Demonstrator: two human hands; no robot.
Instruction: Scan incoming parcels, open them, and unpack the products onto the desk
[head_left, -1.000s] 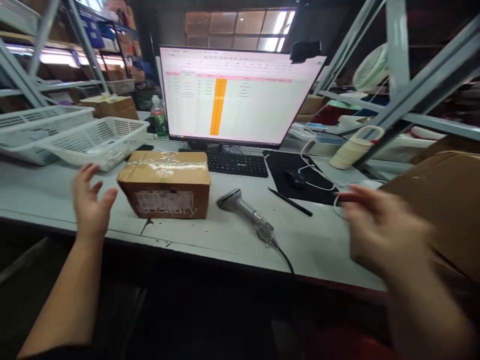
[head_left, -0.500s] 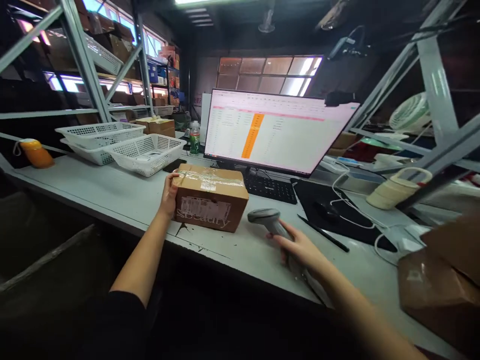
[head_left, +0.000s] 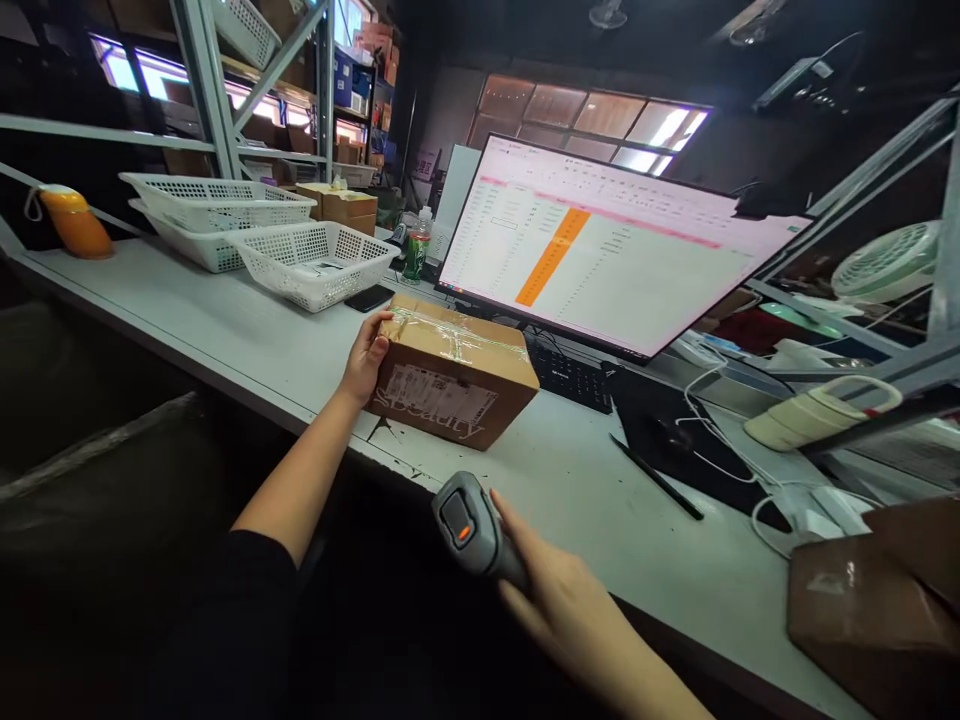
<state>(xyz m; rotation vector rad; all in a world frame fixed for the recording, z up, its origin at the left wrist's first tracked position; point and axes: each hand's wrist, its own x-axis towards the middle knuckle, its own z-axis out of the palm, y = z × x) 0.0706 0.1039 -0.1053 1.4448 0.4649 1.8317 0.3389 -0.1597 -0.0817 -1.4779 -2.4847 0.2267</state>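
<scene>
A taped cardboard box (head_left: 457,375) with a printed label on its near side rests on the grey-white desk (head_left: 292,370). My left hand (head_left: 365,360) grips the box's left end, thumb on the near side and fingers over the top edge. In front of the desk's edge, my right hand (head_left: 547,580) is wrapped round the handle of a grey barcode scanner (head_left: 469,525) with an orange light on its head. The scanner is apart from the box, its head below and in front of it. Part of the handle is hidden by my fingers.
Behind the box stand a monitor (head_left: 622,250) and a keyboard (head_left: 574,380). White plastic baskets (head_left: 315,268) and a green bottle (head_left: 416,250) are at the back left. To the right lie a black pen-like stick (head_left: 656,475), a mouse pad (head_left: 697,450) and a brown carton (head_left: 870,590).
My right hand has lifted the scanner off the desk and brought it nearer, past the front edge. My left hand stays on the box. The view has shifted.
</scene>
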